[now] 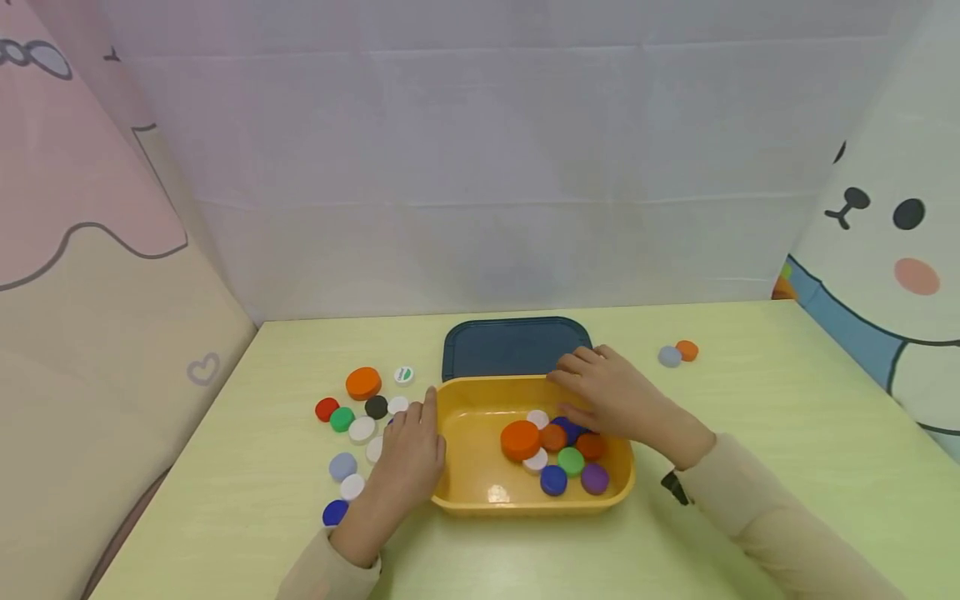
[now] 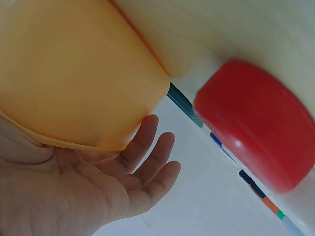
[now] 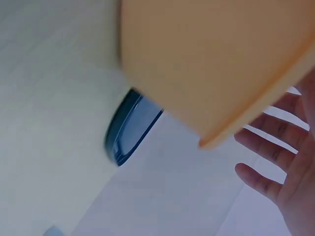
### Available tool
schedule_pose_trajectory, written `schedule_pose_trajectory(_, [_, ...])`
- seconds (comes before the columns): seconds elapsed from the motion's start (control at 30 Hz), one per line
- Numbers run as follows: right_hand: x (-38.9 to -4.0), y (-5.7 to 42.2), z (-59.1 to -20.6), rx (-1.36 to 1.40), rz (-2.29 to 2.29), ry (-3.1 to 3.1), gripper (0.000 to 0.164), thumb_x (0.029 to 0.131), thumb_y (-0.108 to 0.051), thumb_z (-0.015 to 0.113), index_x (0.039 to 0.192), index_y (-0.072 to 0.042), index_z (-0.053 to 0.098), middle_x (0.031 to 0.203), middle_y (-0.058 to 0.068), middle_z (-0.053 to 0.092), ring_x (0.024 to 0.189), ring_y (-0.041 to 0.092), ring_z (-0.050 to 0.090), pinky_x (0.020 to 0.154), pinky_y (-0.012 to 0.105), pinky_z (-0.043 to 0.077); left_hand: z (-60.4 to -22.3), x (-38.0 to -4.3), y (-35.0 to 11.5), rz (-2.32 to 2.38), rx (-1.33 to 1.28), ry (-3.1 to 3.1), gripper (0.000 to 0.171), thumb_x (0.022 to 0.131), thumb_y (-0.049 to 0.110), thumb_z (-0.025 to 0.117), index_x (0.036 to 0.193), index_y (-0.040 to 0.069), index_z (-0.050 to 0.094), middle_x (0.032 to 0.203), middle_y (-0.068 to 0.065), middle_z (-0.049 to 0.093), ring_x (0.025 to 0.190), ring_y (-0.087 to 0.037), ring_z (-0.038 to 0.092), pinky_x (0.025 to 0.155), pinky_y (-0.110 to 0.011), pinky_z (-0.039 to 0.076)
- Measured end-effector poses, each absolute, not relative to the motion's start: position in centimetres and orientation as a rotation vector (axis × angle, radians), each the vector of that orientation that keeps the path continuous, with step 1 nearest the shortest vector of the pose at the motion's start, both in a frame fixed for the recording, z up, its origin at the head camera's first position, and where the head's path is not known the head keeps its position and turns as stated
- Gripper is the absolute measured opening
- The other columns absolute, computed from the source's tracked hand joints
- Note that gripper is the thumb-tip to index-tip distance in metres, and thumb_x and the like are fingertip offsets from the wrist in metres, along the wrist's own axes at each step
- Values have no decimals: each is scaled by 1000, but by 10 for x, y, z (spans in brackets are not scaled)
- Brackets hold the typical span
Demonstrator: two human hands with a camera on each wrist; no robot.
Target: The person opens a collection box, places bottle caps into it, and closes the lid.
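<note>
A yellow plastic container (image 1: 472, 506) stands in the middle of the table. Bottle caps of several colours, among them a large orange cap (image 1: 520, 440) and a purple cap (image 1: 595, 478), lie toward its right side. At the container's left rim rests my left hand (image 1: 408, 454), its fingers loosely extended and pointing away from me. My right hand (image 1: 607, 392) reaches over the right rear corner, fingers spread and slightly bent above the caps. In the right wrist view the rim partly hides those fingers (image 3: 263, 142), and nothing shows between them.
More loose caps lie left of the container, including a red cap (image 1: 327, 409), a green cap (image 1: 342, 419) and a blue cap (image 1: 335, 512). Behind it is a dark blue lid (image 1: 517, 346). Two caps, one pale blue (image 1: 670, 357) and one orange (image 1: 687, 350), lie at the back right.
</note>
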State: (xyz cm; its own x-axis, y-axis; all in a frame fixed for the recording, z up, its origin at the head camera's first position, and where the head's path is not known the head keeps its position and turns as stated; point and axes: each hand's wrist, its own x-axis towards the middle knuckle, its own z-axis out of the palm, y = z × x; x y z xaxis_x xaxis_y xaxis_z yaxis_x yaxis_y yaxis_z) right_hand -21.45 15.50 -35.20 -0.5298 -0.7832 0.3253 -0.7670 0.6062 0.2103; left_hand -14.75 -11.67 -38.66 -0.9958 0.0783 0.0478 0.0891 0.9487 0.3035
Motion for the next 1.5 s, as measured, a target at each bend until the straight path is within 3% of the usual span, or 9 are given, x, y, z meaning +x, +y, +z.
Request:
schedule_pose_trajectory(0.23, [-233, 183, -354, 1132, -26, -2425, 31, 75, -30, 72, 98, -11, 64, 90, 4, 61, 81, 21, 55, 70, 37, 47, -387, -148, -117, -471, -133, -3068, 56, 93, 18, 43, 143, 2, 24, 121, -15, 49, 107, -30, 44, 100, -46, 35])
schedule_pose_trajectory(0.77, [-266, 246, -364, 821, -62, -2743, 29, 77, -21, 69, 102, -6, 63, 97, 11, 61, 87, 30, 55, 71, 45, 45, -388, -149, -117, -489, -137, -3069, 57, 92, 18, 43, 143, 2, 24, 122, -16, 48, 107, -30, 43, 101, -46, 35])
schedule_pose_trajectory(1.5, [-287, 281, -376, 753, -185, -2906, 29, 76, -14, 68, 102, -2, 62, 92, 13, 59, 84, 32, 52, 67, 47, 43, -387, -149, -118, -503, -133, -3074, 57, 92, 17, 43, 143, 2, 23, 121, -16, 48, 106, -30, 43, 100, -45, 34])
